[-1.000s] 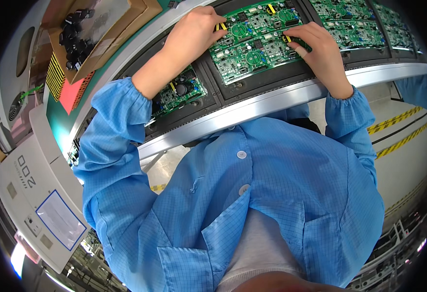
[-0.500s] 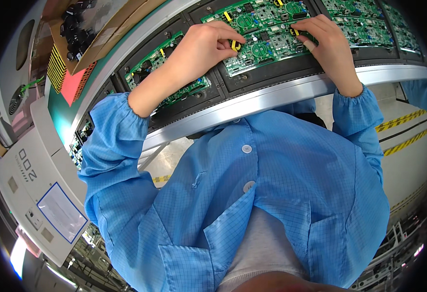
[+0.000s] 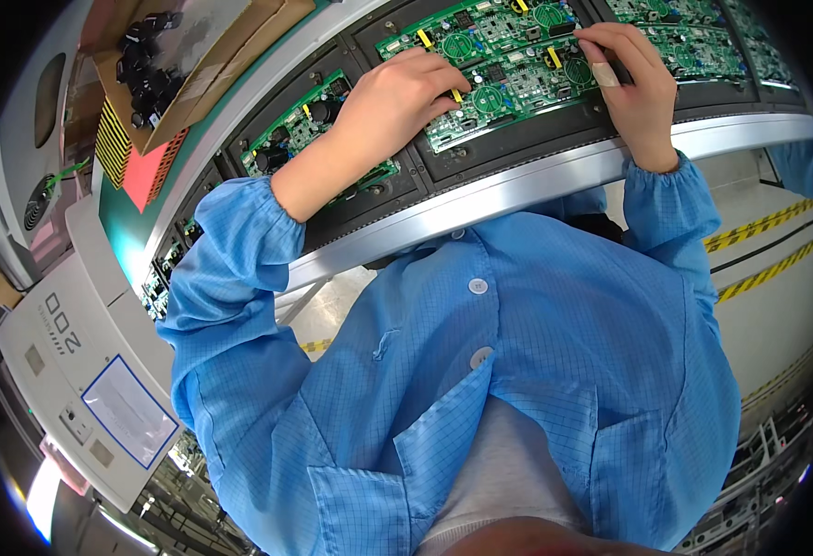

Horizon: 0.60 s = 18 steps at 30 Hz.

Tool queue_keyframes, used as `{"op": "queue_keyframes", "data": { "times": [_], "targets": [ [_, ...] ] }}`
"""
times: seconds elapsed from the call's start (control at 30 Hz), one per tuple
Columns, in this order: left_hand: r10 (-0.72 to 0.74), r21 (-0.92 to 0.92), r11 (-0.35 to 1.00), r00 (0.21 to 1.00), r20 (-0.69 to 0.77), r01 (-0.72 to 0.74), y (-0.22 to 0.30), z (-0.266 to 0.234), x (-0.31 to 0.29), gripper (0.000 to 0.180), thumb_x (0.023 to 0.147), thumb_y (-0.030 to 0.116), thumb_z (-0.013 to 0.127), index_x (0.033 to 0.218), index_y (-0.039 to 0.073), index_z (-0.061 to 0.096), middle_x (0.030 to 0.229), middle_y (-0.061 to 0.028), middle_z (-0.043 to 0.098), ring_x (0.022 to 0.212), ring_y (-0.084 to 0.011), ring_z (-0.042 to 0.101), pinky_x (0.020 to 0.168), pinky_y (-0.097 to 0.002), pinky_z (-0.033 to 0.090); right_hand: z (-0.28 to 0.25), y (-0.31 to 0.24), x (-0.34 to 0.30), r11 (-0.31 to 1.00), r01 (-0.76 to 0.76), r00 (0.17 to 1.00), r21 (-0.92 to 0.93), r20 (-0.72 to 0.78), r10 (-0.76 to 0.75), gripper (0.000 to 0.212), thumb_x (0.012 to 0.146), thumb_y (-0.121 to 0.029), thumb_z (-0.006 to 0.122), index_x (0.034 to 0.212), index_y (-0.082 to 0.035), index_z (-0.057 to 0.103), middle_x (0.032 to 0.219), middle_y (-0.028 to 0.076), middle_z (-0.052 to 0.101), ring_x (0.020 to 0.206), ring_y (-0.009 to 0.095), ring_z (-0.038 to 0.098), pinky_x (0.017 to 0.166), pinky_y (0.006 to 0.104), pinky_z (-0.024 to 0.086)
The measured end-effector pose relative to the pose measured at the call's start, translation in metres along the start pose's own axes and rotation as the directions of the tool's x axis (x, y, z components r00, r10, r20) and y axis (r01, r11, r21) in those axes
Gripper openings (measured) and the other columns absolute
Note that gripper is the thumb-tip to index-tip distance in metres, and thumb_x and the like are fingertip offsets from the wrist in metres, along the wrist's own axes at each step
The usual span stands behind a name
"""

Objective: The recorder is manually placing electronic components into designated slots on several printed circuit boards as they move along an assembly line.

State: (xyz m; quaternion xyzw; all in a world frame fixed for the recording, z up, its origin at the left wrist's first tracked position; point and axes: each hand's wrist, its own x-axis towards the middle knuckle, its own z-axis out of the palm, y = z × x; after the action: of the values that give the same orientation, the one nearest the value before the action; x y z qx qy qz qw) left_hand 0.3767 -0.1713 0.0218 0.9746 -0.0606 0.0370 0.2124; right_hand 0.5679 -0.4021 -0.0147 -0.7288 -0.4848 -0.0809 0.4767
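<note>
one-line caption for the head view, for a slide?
Both bare hands, left hand and right hand, rest fingers on a green circuit board in a black carrier tray.

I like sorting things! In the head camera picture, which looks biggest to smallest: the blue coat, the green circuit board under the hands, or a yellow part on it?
1. Blue coat, though it is nearest the camera.
2. Green circuit board.
3. Yellow part.

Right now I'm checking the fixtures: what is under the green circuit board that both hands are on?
The green circuit board lies in a black rectangular carrier tray on the conveyor's silver metal rail. The tray floor beneath is covered by the board, left hand and right hand.
</note>
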Motion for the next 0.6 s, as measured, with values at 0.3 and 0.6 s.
{"op": "queue_keyframes", "data": {
  "times": [0.3,0.6],
  "targets": [
    [0.015,0.086,0.996,1.0,0.013,-0.016,0.004,-0.007,0.003,0.021,0.08,0.019,0.078,0.099,0.012,0.073,0.095,-0.0027,0.068,0.099,-0.0256,0.065,0.081,-0.0403,0.058,-0.003,0.0,0.007,0.999,-0.022,0.999,0.027,-0.03,0.023,0.014,0.092,0.0,0.071,0.106,-0.002,0.073,0.103,0.008,0.07,0.088,0.019,0.068,0.077,0.0271,0.054],
    [0.087,0.111,0.99,0.995,0.048,-0.092,-0.002,-0.006,-0.002,0.029,0.078,0.02,0.079,0.105,0.012,0.073,0.099,-0.004,0.067,0.098,-0.0251,0.064,0.085,-0.0383,0.055,-0.006,-0.004,0.006,0.998,-0.063,0.998,0.026,-0.022,0.064,0.011,0.094,0.004,0.067,0.104,0.001,0.07,0.102,0.012,0.069,0.092,0.025,0.067,0.084,0.0321,0.053]
  ]
}}
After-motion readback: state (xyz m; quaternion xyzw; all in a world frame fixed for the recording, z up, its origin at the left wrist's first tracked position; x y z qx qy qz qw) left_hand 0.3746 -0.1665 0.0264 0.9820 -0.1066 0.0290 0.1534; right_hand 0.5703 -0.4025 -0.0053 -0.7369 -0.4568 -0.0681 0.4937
